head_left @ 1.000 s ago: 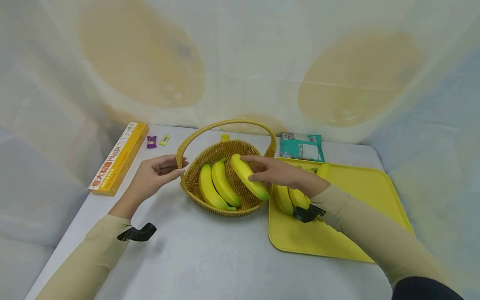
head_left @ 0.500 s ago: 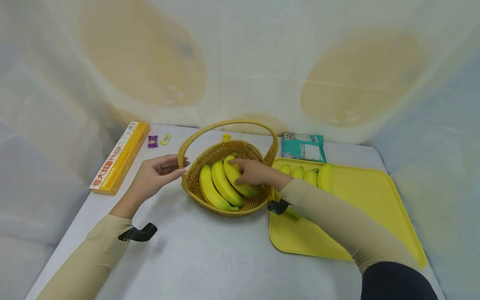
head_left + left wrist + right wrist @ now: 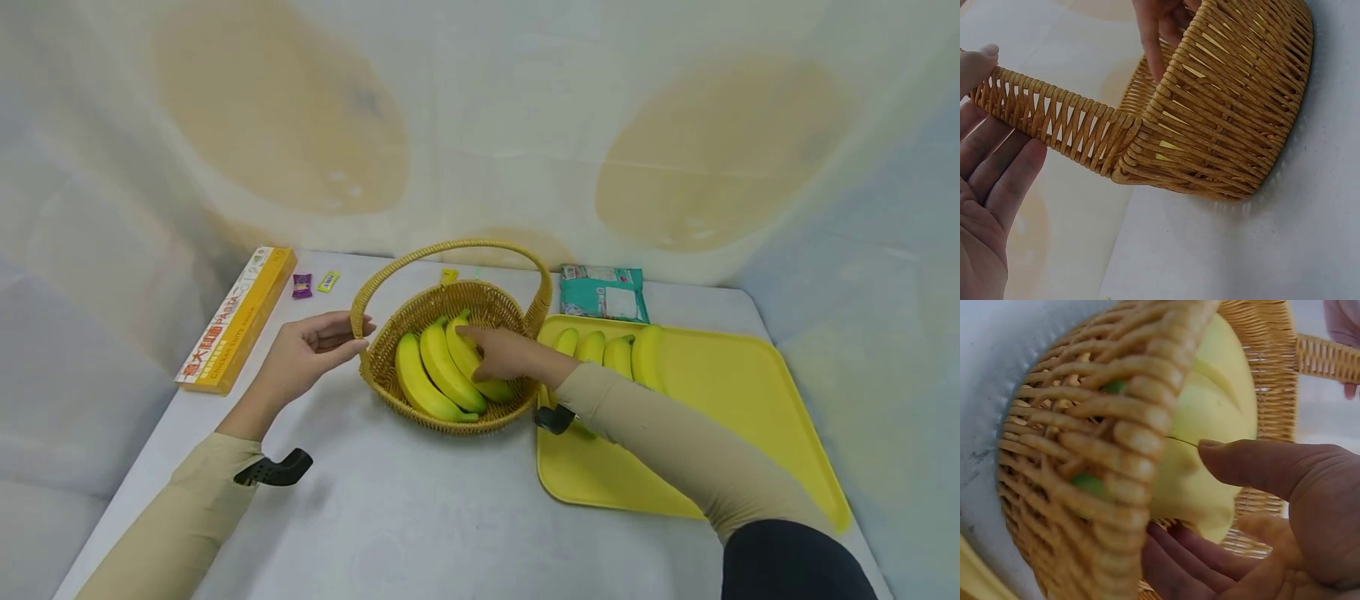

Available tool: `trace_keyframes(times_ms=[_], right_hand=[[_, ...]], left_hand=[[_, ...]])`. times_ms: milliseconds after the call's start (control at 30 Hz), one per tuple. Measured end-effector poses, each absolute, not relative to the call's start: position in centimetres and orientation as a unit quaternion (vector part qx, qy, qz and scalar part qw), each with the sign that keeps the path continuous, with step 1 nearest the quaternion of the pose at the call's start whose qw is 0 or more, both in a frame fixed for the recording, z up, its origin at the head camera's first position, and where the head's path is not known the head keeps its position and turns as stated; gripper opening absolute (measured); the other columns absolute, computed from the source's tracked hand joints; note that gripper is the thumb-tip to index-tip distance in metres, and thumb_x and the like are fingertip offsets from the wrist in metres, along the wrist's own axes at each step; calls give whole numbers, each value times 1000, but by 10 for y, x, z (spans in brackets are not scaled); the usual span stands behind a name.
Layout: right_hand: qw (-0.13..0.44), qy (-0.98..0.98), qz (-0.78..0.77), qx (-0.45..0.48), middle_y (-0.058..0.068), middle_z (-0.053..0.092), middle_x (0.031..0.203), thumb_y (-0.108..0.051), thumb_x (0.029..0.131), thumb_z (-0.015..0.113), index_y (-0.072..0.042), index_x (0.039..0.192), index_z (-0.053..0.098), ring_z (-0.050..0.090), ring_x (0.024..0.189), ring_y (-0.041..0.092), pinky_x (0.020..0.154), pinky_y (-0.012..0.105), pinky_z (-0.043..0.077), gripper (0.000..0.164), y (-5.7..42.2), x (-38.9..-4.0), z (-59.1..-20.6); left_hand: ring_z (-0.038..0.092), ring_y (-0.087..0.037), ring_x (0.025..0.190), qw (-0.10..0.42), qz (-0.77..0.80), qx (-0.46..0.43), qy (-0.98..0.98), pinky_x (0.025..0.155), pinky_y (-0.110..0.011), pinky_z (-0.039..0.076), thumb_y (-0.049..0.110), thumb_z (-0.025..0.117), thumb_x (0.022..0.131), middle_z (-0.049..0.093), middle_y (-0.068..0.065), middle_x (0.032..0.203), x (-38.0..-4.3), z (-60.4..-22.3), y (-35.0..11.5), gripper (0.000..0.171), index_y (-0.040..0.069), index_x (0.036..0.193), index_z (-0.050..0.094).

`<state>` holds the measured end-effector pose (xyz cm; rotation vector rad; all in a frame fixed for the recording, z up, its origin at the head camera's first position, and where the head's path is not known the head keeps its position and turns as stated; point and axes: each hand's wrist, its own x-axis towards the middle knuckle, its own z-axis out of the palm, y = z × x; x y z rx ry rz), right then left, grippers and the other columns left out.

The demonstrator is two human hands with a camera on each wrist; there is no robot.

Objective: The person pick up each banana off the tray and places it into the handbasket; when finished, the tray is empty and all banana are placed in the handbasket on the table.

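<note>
The left hand (image 3: 300, 354) is pinching the handle (image 3: 480, 243), maybe steadying the basket (image 3: 483, 293) beside it; the right hand (image 3: 513, 354) (inside) is pinching a banana (image 3: 460, 347).

"PASTA" + Chinese txt, yel/wht box (image 3: 238, 321)

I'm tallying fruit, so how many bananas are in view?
7. In the basket: the left banana, middle banana and right banana. On the tray: four bananas in a row. The right sleeve partly covers that row, so more may be hidden.
</note>
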<state>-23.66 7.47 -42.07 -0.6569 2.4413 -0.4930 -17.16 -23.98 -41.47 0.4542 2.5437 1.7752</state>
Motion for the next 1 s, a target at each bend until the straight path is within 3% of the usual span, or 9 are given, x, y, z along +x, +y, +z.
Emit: trace_keyframes(times_ms=[200, 300, 367, 433, 633, 800, 900, 1000], right_hand=[[203, 906, -241, -281, 13, 53, 149, -19, 98, 69, -15, 160, 33, 61, 112, 25, 89, 40, 54, 71, 103, -216, -407], [151, 903, -282, -286, 13, 51, 148, -21, 99, 67, -19, 157, 41, 57, 123, 31, 95, 45, 54, 63, 124, -199, -402], [123, 902, -308, -278, 13, 52, 144, -21, 99, 67, -23, 154, 46, 57, 121, 33, 89, 48, 55, 59, 142, -187, -401], [104, 903, -326, -261, 14, 52, 142, -21, 99, 67, -24, 153, 48, 56, 124, 34, 91, 51, 54, 57, 161, -177, -399], [86, 918, -341, -182, 20, 48, 144, -17, 101, 64, -14, 154, 46, 53, 125, 42, 100, 61, 48, 56, 224, -168, -410], [79, 944, -302, -104, 37, 34, 146, -18, 100, 64, -4, 155, 39, 41, 129, 55, 100, 70, 42, 62, 277, -176, -437], [101, 951, -284, -74, 44, 31, 144, -20, 101, 63, 1, 157, 32, 43, 125, 59, 97, 70, 44, 67, 304, -180, -454], [126, 952, -273, -57, 44, 38, 141, -25, 102, 62, -1, 159, 27, 49, 122, 58, 92, 65, 50, 71, 323, -182, -463]], left_hand=[[71, -12, 107, 5, 568, 144, 810, 91, -21, 56, 21, 76, 95, 71, -16, 123, -172, -416, -238, 37, 4, 127, 69], [71, -12, 107, 2, 566, 145, 811, 90, -21, 56, 21, 75, 95, 72, -14, 122, -172, -416, -238, 36, 5, 126, 69], [71, -12, 107, 1, 565, 146, 812, 90, -21, 56, 21, 75, 95, 72, -13, 122, -172, -415, -238, 36, 6, 126, 69], [71, -12, 107, 1, 566, 146, 811, 91, -22, 56, 21, 76, 95, 72, -11, 121, -172, -415, -238, 36, 6, 126, 70], [71, -16, 108, -2, 568, 147, 809, 91, -22, 57, 21, 76, 95, 72, -13, 122, -171, -413, -238, 36, 4, 126, 69], [71, -15, 109, -5, 569, 152, 808, 91, -21, 56, 18, 74, 95, 71, -18, 123, -170, -413, -240, 35, 3, 127, 69], [71, -14, 110, -2, 570, 151, 808, 92, -21, 55, 18, 74, 95, 71, -15, 123, -170, -414, -240, 35, 3, 127, 68], [70, -17, 111, 1, 569, 150, 809, 93, -20, 55, 19, 74, 96, 71, -14, 124, -170, -414, -240, 37, 2, 128, 67]])
